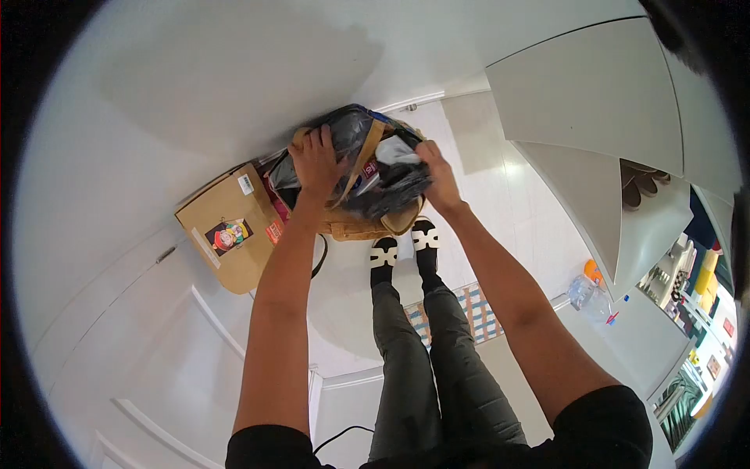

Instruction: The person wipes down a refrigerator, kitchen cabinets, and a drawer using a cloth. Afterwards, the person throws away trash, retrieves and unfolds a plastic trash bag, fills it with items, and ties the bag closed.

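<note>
A tan bag [355, 227] stands on the floor against the wall, its top open and a strap [364, 160] crossing it. Black plastic [383, 199] lines the inside, bunched around a white item [397, 151] and a small pink-and-white packet [369, 173]. On the bag's left side, my left hand [317, 166] has its fingers curled over the dark plastic. My right hand [440, 178] pinches the plastic edge at the right rim. What lies deeper in the bag is hidden.
A cardboard box [254, 262] with a cartoon sticker leans left of the bag. My feet in black-and-white shoes [383, 253] stand just before it, near a patterned mat [476, 313]. To the right are a white cabinet with an open shoe compartment [652, 211] and a clear plastic bottle [590, 295].
</note>
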The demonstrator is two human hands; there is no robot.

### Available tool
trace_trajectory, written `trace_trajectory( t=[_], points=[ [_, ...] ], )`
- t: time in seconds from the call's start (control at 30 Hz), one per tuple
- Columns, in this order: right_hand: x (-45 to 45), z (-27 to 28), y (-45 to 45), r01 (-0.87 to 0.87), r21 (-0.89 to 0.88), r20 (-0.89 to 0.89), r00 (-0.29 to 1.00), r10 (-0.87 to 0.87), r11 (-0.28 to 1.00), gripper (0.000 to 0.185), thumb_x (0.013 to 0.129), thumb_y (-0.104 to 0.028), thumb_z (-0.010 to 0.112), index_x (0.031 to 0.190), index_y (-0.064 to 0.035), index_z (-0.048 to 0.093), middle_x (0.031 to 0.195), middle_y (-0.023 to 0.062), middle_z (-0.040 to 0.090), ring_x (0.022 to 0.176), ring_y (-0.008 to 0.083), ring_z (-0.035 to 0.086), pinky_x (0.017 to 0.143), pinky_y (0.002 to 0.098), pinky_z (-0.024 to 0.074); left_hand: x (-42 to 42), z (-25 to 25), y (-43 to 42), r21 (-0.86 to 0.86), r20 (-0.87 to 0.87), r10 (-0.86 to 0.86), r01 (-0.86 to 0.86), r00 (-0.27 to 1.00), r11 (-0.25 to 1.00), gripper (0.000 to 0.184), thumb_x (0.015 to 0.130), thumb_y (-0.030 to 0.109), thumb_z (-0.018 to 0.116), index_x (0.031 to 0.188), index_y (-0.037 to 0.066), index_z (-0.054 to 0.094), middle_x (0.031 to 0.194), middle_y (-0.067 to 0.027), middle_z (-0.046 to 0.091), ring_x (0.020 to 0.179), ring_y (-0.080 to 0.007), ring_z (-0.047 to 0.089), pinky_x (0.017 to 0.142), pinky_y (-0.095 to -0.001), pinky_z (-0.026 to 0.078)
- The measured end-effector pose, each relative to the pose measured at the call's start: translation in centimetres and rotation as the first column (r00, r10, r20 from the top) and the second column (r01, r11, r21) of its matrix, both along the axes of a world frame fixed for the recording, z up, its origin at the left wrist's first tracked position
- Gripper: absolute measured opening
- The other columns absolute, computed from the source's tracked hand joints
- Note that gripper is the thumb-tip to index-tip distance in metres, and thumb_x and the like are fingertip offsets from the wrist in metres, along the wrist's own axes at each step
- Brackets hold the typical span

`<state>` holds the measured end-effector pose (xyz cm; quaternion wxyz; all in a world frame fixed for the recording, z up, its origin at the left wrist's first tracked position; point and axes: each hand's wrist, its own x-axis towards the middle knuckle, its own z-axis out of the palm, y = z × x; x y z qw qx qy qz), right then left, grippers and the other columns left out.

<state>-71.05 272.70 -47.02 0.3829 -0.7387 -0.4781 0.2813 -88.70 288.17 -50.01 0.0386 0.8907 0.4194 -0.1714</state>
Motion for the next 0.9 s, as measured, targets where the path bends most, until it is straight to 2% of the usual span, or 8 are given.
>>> trace_trajectory(
  t=[0.17, 0.27, 0.37, 0.43, 0.6, 0.7, 0.8, 0.9],
  points=[
    [-1.7, -3.1, 2.6, -0.136, -0.084, 0.351, 0.923, 0.157, 0.987, 0.036, 0.068, 0.004, 0.056, 0.101, -0.0069, 0.048, 0.116, 0.0164, 0.048, 0.114, 0.036, 0.043, 0.095, 0.0405, 0.0391, -0.4, -1.6, -0.1, 0.249, 0.082, -0.097, 0.074, 0.992, 0.966, 0.075, 0.068, 0.037, 0.069, 0.131, 0.011, 0.039, 0.119, -0.0101, 0.049, 0.111, -0.0265, 0.046, 0.09, -0.0583, 0.031],
    [-1.0, -3.5, 3.0, -0.16, -0.23, 0.263, 0.94, 0.22, 0.96, 0.05, 0.066, -0.006, 0.065, 0.113, -0.0085, 0.048, 0.126, 0.0133, 0.044, 0.122, 0.0313, 0.037, 0.103, 0.0388, 0.0321, -2.0, -3.1, -0.8, 0.262, 0.313, -0.176, 0.093, 0.933, 0.96, 0.068, 0.072, 0.028, 0.066, 0.132, 0.01, 0.038, 0.125, -0.0124, 0.045, 0.118, -0.0307, 0.041, 0.09, -0.0598, 0.031],
    [-0.9, 0.8, 3.9, -0.052, -0.391, 0.399, 0.89, 0.22, 0.919, 0.062, 0.067, -0.013, 0.068, 0.125, -0.013, 0.045, 0.138, 0.0096, 0.033, 0.123, 0.0309, 0.037, 0.103, 0.0365, 0.0333, -2.8, 3.7, -4.2, 0.095, 0.466, -0.164, 0.135, 0.869, 0.986, 0.061, 0.074, 0.023, 0.063, 0.129, 0.008, 0.041, 0.13, -0.0168, 0.04, 0.122, -0.0367, 0.035, 0.09, -0.0607, 0.03],
    [-0.6, 4.6, 3.4, -0.066, -0.411, 0.248, 0.951, 0.182, 0.909, 0.063, 0.068, -0.014, 0.067, 0.127, -0.0132, 0.044, 0.139, 0.0091, 0.031, 0.124, 0.0335, 0.035, 0.103, 0.0379, 0.0336, -3.8, 6.9, -5.6, 0.047, 0.398, -0.171, 0.166, 0.901, 0.985, 0.059, 0.074, 0.023, 0.061, 0.127, 0.005, 0.042, 0.131, -0.0203, 0.036, 0.123, -0.0387, 0.032, 0.094, -0.0574, 0.03],
    [-1.9, 11.1, -3.6, 0.062, -0.391, -0.098, 0.989, -0.109, 0.918, 0.038, 0.073, -0.021, 0.062, 0.108, -0.01, 0.055, 0.096, 0.0162, 0.062, 0.094, 0.0342, 0.058, 0.081, 0.0409, 0.046, -6.9, 16.1, -10.7, -0.159, 0.263, -0.115, 0.161, 0.958, 0.974, 0.05, 0.075, 0.022, 0.059, 0.12, 0.004, 0.047, 0.13, -0.021, 0.037, 0.124, -0.0386, 0.031, 0.096, -0.0544, 0.031],
    [-2.7, 14.8, -11.7, -0.019, -0.508, -0.108, 0.993, -0.042, 0.861, 0.017, 0.08, -0.023, 0.051, 0.088, -0.0097, 0.058, 0.086, 0.0119, 0.063, 0.085, 0.0312, 0.06, 0.077, 0.0393, 0.0467, -8.1, 20.0, -13.6, -0.115, 0.225, -0.33, 0.361, 0.917, 0.925, 0.051, 0.072, 0.021, 0.059, 0.12, 0.005, 0.048, 0.125, -0.0205, 0.041, 0.12, -0.0389, 0.035, 0.093, -0.0532, 0.035],
    [-3.5, 19.9, -22.3, 0.039, -0.391, 0.005, 0.999, -0.04, 0.92, 0.017, 0.082, -0.024, 0.052, 0.081, -0.0081, 0.058, 0.082, 0.0122, 0.063, 0.08, 0.0319, 0.059, 0.074, 0.0408, 0.0464, -5.8, 26.1, -16.3, -0.414, 0.124, -0.458, 0.465, 0.88, 0.782, 0.049, 0.071, 0.02, 0.059, 0.116, 0.003, 0.05, 0.119, -0.0207, 0.044, 0.115, -0.0382, 0.039, 0.092, -0.0503, 0.037],
    [-3.2, 20.7, -33.0, 0.08, -0.456, -0.04, 0.993, -0.11, 0.887, 0.026, 0.08, -0.033, 0.053, 0.085, -0.0097, 0.063, 0.08, 0.0125, 0.063, 0.075, 0.0324, 0.06, 0.072, 0.0443, 0.0477, -3.6, 28.7, -18.7, -0.347, 0.342, -0.638, 0.724, 0.69, 0.597, 0.041, 0.071, 0.019, 0.06, 0.109, 0.004, 0.053, 0.118, -0.0206, 0.045, 0.113, -0.0382, 0.041, 0.088, -0.0493, 0.04]
  ],
)
